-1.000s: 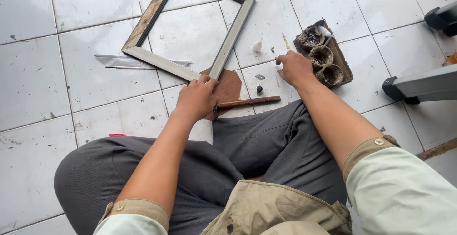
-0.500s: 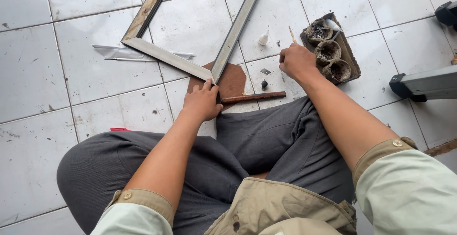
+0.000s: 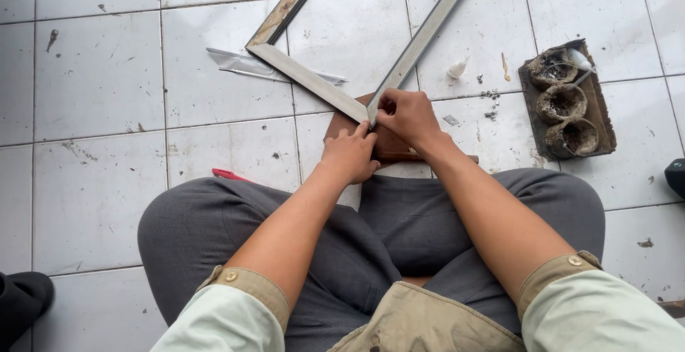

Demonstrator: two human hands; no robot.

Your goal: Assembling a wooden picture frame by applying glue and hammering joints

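Whereas the right hand [image 3: 408, 118] was out by the tray of three crusted cups [image 3: 567, 101] half a second ago, it now sits at the near corner of the frame [image 3: 357, 45], fingers curled and pinched on that corner. Left hand [image 3: 349, 154] has shifted slightly, just below the same corner, fingers bent, fingertips touching the frame's edge; grip uncertain. Frame lies flat on the tiled floor [image 3: 93, 109], near corner over a brown board [image 3: 389, 145]. Metal strip [image 3: 239, 63] lies left of the frame; tray well right of it.
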